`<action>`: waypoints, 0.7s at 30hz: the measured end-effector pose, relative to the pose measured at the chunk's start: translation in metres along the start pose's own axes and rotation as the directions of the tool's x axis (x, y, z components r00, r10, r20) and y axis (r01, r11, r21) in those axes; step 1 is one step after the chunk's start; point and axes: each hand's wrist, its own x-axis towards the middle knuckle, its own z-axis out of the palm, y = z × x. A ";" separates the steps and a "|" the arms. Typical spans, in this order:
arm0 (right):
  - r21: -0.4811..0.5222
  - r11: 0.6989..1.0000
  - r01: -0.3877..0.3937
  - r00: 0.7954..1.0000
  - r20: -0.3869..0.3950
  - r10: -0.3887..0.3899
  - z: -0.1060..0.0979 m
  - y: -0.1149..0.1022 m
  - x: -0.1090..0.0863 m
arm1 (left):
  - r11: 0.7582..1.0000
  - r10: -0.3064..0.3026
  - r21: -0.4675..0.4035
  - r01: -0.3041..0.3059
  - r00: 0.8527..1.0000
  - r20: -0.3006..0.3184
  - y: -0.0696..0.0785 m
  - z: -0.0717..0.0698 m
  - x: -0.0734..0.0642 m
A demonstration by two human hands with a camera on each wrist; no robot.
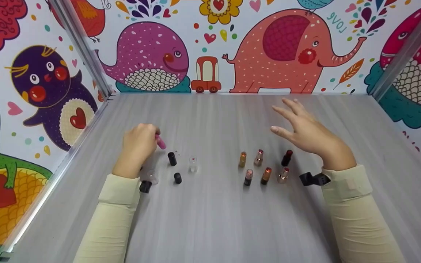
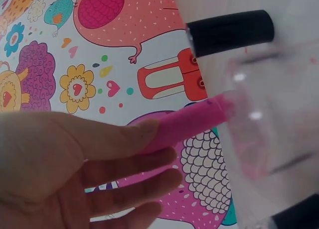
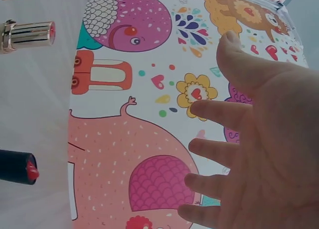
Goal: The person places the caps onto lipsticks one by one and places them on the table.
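Observation:
My left hand (image 1: 140, 140) pinches a small pink cap-like tube (image 1: 160, 142) between thumb and fingers, at the left of the table. In the left wrist view the tube (image 2: 187, 122) points away from the thumb, and its far end overlaps a clear cap (image 2: 279, 109). Beside that hand stand a black cap (image 1: 172, 159), a shorter black cap (image 1: 177, 178) and another clear cap (image 1: 193, 164). My right hand (image 1: 302, 129) hovers with fingers spread and nothing in it. Nearest to it is an uncapped dark red lipstick (image 1: 287, 158), standing upright.
Several more uncapped lipsticks stand in a group right of centre, among them a gold one (image 1: 242, 159), a pink one (image 1: 248, 177) and a rose-gold one (image 1: 283, 175). Patterned panels (image 1: 214, 40) with cartoon animals wall in the grey table (image 1: 210, 219) at the back and sides.

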 end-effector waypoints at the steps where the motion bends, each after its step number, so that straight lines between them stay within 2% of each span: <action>1: 0.002 1.000 0.000 1.000 0.005 0.000 0.001 0.001 0.000 | 1.000 0.002 0.001 -0.002 1.000 -0.001 0.000 0.001 0.000; 12: 0.026 1.000 0.013 1.000 0.012 -0.013 0.002 0.000 -0.001 | 0.997 -0.017 0.080 0.018 1.000 -0.010 -0.005 0.011 0.002; 21: 0.016 1.000 -0.010 1.000 0.009 0.010 0.005 0.002 0.001 | 0.996 -0.032 0.083 0.030 0.999 0.022 -0.008 0.018 0.005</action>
